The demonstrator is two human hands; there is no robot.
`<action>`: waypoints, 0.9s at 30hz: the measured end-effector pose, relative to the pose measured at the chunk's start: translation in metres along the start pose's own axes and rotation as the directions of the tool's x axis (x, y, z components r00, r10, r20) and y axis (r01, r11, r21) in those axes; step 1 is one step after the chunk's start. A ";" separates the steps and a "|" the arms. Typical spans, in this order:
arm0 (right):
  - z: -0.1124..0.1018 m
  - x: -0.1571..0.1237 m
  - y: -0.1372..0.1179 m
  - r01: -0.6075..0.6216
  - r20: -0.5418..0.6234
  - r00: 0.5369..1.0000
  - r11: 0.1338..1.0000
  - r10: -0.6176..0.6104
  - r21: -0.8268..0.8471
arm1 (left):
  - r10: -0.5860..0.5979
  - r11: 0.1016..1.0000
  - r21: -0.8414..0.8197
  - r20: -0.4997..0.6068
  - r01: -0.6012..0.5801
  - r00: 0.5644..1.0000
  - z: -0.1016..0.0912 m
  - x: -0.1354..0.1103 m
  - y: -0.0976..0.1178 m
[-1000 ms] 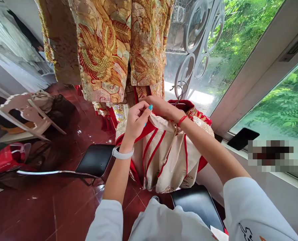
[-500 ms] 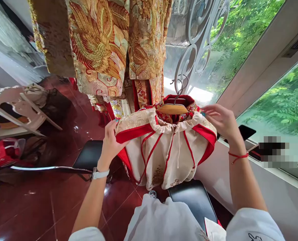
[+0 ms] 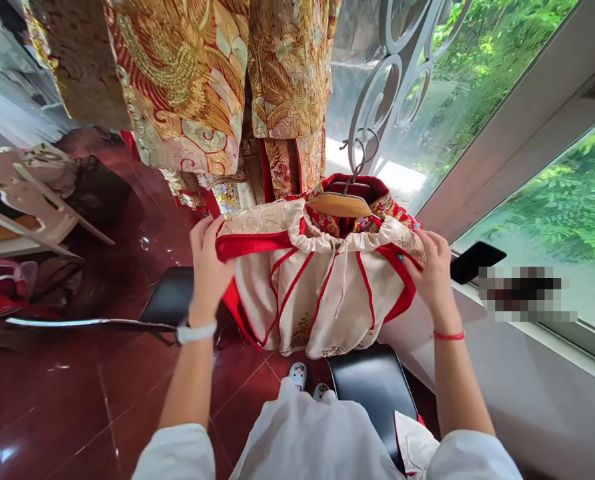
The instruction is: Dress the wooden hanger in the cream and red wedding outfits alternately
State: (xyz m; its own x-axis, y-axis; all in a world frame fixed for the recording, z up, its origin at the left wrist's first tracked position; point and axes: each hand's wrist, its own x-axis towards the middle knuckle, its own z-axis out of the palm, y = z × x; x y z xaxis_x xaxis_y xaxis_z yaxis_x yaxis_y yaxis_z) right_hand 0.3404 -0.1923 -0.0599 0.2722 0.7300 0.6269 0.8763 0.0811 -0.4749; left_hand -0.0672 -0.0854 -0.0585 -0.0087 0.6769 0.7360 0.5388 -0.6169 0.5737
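Observation:
A cream garment [image 3: 257, 283] with red trim and a gathered, tied drawstring edge hangs in front of me. A wooden hanger [image 3: 340, 204] shows above its opening, hooked on metal scrollwork. Behind it is a red and gold patterned garment [image 3: 383, 194] with a stand-up collar. On the left, my left hand [image 3: 210, 263] is closed on the cream garment's upper edge, its fingertips partly hidden. Across from it, my right hand [image 3: 431, 272] pinches the opposite upper edge, thumb in front and fingers over the top.
Gold embroidered robes [image 3: 187, 87] hang at upper left. A black-seated chair [image 3: 372, 383] stands below the garment, a cream and red cloth [image 3: 413, 440] on it. Another black seat [image 3: 170, 297] is at left. A phone [image 3: 477, 262] lies on the windowsill by white scrollwork [image 3: 377, 87].
My right hand, held open beside the garment before, has come down and inward and taken hold of its right edge. My left hand keeps its hold on the left edge.

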 end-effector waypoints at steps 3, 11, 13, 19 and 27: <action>0.022 -0.045 -0.032 -0.090 -0.292 0.951 0.994 0.106 0.068 | 0.114 0.990 -0.056 -0.236 -0.131 0.965 0.049 -0.073 0.053; 0.059 -0.058 -0.068 -0.337 0.511 0.857 0.825 0.069 0.453 | -0.353 0.868 -0.268 0.261 0.419 0.898 0.146 -0.107 0.105; 0.047 -0.066 -0.076 -0.385 0.578 0.814 0.799 0.058 0.462 | -0.372 0.843 -0.305 0.261 0.442 0.891 0.134 -0.121 0.109; 0.012 -0.097 -0.106 -0.462 0.754 0.652 0.745 -0.082 0.481 | -0.460 0.528 -0.374 0.629 0.763 0.627 0.096 -0.196 0.143; 0.026 -0.093 -0.111 -0.564 0.702 0.712 0.585 -0.015 0.583 | -0.220 0.122 -0.274 0.930 0.954 0.295 0.052 -0.190 0.156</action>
State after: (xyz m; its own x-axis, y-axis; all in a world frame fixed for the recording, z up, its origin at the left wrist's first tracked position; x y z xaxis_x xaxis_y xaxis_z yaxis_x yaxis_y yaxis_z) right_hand 0.2076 -0.2515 -0.0811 -0.0983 0.9950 0.0195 0.1269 0.0320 -0.9914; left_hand 0.0622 -0.2894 -0.1277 0.6623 0.7088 -0.2429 -0.1737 0.4606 0.8704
